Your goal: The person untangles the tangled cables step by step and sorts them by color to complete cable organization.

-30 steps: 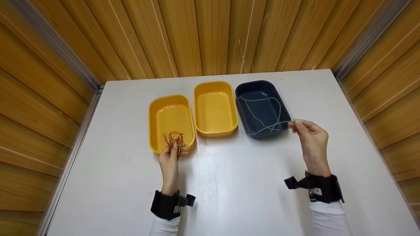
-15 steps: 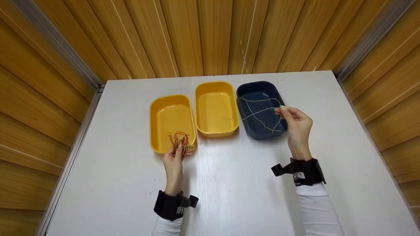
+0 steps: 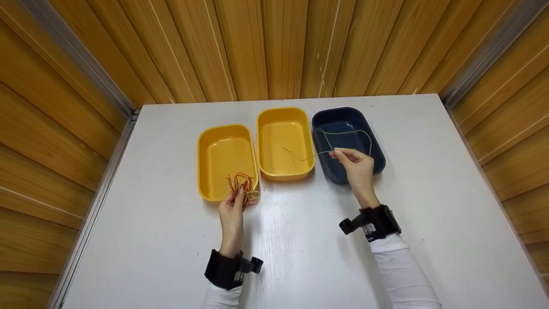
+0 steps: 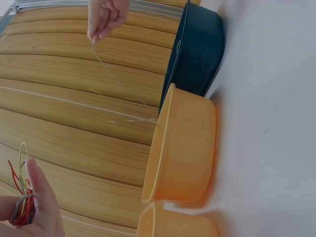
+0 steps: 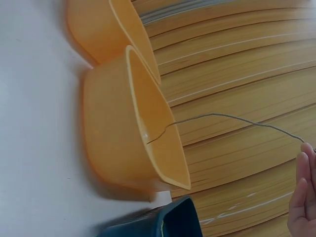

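My left hand (image 3: 231,214) holds a tangled bundle of red, yellow and grey strings (image 3: 241,182) over the near right corner of the left yellow bin (image 3: 200,163). In the left wrist view, that bundle of strings (image 4: 22,202) sits between thumb and fingers. With thumb and fingertips my right hand (image 3: 359,171) pinches one thin greyish string (image 5: 212,114) above the dark blue bin (image 3: 379,159). Its loose end hangs over the middle yellow bin (image 3: 283,176), seemingly dipping inside in the right wrist view. A green string (image 3: 343,133) lies looped in the blue bin, partly hidden by the right hand.
The three bins stand side by side on a white table (image 3: 291,240), the left one set slightly nearer. Wood-patterned panels (image 3: 283,51) close off the back and both sides. A black camera strap (image 3: 379,223) is on each wrist.
My right hand has moved left from the blue bin's right side to above it, carrying the greyish string until its end hangs over the middle bin. The left hand keeps the bundle, shifting slightly right.
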Available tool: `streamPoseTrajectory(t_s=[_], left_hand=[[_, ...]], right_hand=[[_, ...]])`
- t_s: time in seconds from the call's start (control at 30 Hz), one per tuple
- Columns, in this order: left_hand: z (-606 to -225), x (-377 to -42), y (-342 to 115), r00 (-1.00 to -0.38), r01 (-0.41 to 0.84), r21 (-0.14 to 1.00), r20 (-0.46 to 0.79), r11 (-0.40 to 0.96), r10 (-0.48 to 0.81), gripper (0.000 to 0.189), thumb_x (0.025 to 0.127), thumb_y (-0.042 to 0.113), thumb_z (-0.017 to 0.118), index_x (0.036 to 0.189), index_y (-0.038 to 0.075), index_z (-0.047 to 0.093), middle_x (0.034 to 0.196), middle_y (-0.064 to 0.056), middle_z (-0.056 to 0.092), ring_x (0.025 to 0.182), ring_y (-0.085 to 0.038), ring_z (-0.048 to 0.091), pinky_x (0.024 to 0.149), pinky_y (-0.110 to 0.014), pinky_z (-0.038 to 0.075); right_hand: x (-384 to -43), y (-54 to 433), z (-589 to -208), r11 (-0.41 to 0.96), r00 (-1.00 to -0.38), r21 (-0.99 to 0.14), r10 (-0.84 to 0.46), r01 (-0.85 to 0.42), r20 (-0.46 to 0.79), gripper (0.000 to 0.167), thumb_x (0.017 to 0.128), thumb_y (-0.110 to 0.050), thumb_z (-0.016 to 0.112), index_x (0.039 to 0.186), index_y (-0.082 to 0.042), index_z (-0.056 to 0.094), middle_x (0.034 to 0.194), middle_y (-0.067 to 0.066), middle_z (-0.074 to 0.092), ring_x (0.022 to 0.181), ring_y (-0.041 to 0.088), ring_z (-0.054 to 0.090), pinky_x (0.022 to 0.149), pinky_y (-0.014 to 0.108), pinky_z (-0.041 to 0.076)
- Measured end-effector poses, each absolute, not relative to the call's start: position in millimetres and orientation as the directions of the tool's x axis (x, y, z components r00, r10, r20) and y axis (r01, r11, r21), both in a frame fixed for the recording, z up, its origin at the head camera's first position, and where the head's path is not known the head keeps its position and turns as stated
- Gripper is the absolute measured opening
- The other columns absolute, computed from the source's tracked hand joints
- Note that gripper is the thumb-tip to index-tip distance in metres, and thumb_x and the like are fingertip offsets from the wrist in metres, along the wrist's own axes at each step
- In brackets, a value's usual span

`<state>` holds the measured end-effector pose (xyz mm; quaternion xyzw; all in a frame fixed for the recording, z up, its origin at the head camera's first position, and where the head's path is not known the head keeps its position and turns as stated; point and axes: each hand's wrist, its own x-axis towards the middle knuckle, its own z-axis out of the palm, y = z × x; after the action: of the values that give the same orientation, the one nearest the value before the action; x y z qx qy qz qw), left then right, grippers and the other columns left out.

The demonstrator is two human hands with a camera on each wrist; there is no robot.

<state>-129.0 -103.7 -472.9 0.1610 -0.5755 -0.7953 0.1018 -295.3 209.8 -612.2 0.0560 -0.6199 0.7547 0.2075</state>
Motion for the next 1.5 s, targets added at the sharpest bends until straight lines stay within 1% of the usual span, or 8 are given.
streamPoseTrajectory(t_s=[0.17, 0.3, 0.4, 0.47, 0.6, 0.83, 1.1, 1.5], left_hand=[[-484.2, -132.1, -103.1, -0.945, 0.050, 0.938, -0.067, -0.343, -0.321, 0.021, 0.090, 0.005, 0.049, 0.100, -0.012, 0.054, 0.090, -0.012, 0.056, 0.063, -0.013, 0.058, 0.067, -0.034, 0.054], [-473.0, -130.4, -98.1, -0.933, -0.023, 0.951, -0.132, -0.309, -0.334, 0.020, 0.091, 0.001, 0.045, 0.100, -0.015, 0.052, 0.090, -0.013, 0.054, 0.062, -0.013, 0.058, 0.069, -0.036, 0.054], [-472.6, -130.8, -96.6, -0.932, -0.047, 0.950, -0.152, -0.309, -0.328, 0.021, 0.090, 0.000, 0.045, 0.102, -0.016, 0.051, 0.090, -0.012, 0.054, 0.061, -0.014, 0.058, 0.069, -0.034, 0.054], [-473.0, -131.0, -96.3, -0.936, -0.052, 0.951, -0.153, -0.306, -0.317, 0.020, 0.090, -0.001, 0.045, 0.101, -0.017, 0.051, 0.089, -0.012, 0.054, 0.061, -0.016, 0.059, 0.071, -0.035, 0.054], [-472.7, -131.3, -96.4, -0.949, -0.058, 0.960, -0.138, -0.274, -0.283, 0.020, 0.089, -0.001, 0.046, 0.101, -0.017, 0.052, 0.087, -0.013, 0.056, 0.060, -0.018, 0.060, 0.073, -0.037, 0.053], [-470.8, -132.5, -96.7, -0.966, -0.066, 0.978, -0.112, -0.197, -0.234, 0.021, 0.089, -0.002, 0.047, 0.100, -0.018, 0.053, 0.081, -0.012, 0.060, 0.058, -0.012, 0.059, 0.063, -0.028, 0.055], [-470.4, -133.5, -95.7, -0.979, -0.067, 0.984, -0.096, -0.164, -0.178, 0.023, 0.088, -0.002, 0.048, 0.103, -0.020, 0.051, 0.082, -0.015, 0.061, 0.058, -0.010, 0.059, 0.060, -0.024, 0.054], [-469.8, -133.9, -94.3, -0.986, -0.102, 0.985, -0.119, -0.141, -0.119, 0.024, 0.087, -0.002, 0.050, 0.105, -0.019, 0.051, 0.087, -0.020, 0.061, 0.062, -0.012, 0.061, 0.066, -0.028, 0.055]], right_hand=[[-286.6, 193.0, -610.2, -0.119, -0.935, -0.933, 0.152, -0.339, 0.320, 0.018, 0.078, -0.009, 0.067, 0.092, 0.001, 0.067, 0.084, 0.014, 0.067, 0.077, 0.025, 0.064, 0.070, 0.029, 0.054], [-254.2, 164.9, -548.8, -0.024, -0.962, -0.968, 0.121, -0.250, 0.246, 0.017, 0.079, -0.009, 0.066, 0.090, 0.004, 0.067, 0.082, 0.013, 0.067, 0.074, 0.017, 0.065, 0.067, 0.022, 0.053], [-231.1, 141.6, -496.3, 0.146, -0.970, -0.973, 0.138, -0.178, 0.199, 0.020, 0.078, -0.010, 0.068, 0.089, 0.007, 0.067, 0.082, 0.016, 0.067, 0.070, 0.011, 0.063, 0.062, 0.016, 0.051], [-230.2, 134.1, -489.1, 0.231, -0.976, -0.962, 0.130, -0.142, 0.176, 0.018, 0.078, -0.008, 0.067, 0.087, 0.006, 0.067, 0.082, 0.016, 0.067, 0.068, 0.006, 0.060, 0.060, 0.012, 0.049], [-235.5, 126.0, -492.1, 0.381, -0.981, -0.916, 0.090, -0.126, 0.172, 0.014, 0.076, -0.006, 0.067, 0.084, 0.006, 0.068, 0.081, 0.015, 0.067, 0.061, 0.003, 0.053, 0.053, 0.010, 0.042], [-246.9, 116.8, -508.1, 0.490, -0.983, -0.858, 0.009, -0.156, 0.184, 0.009, 0.076, -0.002, 0.064, 0.082, 0.004, 0.068, 0.077, 0.015, 0.066, 0.060, 0.013, 0.053, 0.050, 0.013, 0.039], [-253.2, 111.5, -516.6, 0.562, -0.976, -0.802, -0.044, -0.201, 0.213, 0.010, 0.074, 0.000, 0.064, 0.082, 0.005, 0.068, 0.080, 0.017, 0.066, 0.076, 0.026, 0.059, 0.067, 0.032, 0.048], [-251.4, 106.7, -516.9, 0.625, -0.951, -0.718, -0.172, -0.306, 0.256, 0.015, 0.071, -0.008, 0.071, 0.078, 0.005, 0.068, 0.081, 0.016, 0.066, 0.085, 0.032, 0.053, 0.086, 0.039, 0.036]])
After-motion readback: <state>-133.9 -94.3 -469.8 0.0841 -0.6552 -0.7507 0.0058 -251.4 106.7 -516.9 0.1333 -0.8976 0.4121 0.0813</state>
